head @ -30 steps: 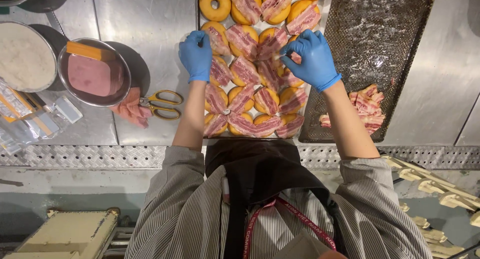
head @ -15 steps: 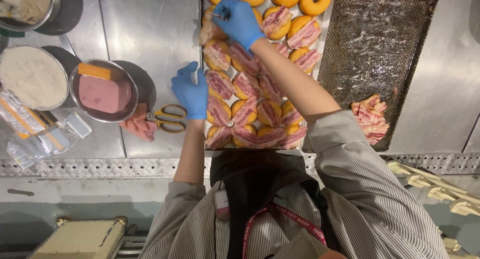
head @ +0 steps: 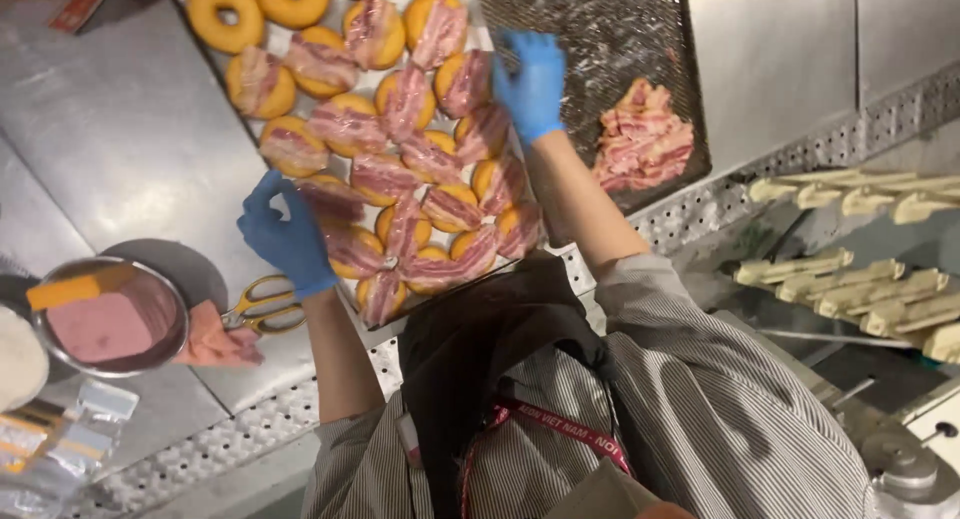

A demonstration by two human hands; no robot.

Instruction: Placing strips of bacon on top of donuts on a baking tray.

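A tray (head: 350, 301) holds several golden ring breads, most draped with raw bacon strips (head: 400, 169); a few plain rings (head: 225, 14) lie at its far left end. My left hand (head: 285, 234), in a blue glove, is at the tray's near left edge, fingers pinched on the end of a bacon strip (head: 332, 201) lying over a ring. My right hand (head: 530, 84), also gloved, hovers with fingers spread over the tray's right edge beside a bacon-topped ring (head: 465, 79). It holds nothing.
A pile of raw bacon (head: 640, 139) lies on a dark mesh tray (head: 600, 29) to the right. Yellow-handled scissors (head: 265, 304), a pink scrap (head: 215, 344) and a metal bowl of pink paste with an orange spatula (head: 105, 319) sit left. Racks of pale dough sticks (head: 860, 279) stand far right.
My right hand has drawn back from the far rings to the tray's right edge. My left hand stays at the left edge, now pinching a bacon strip. The view has tilted.
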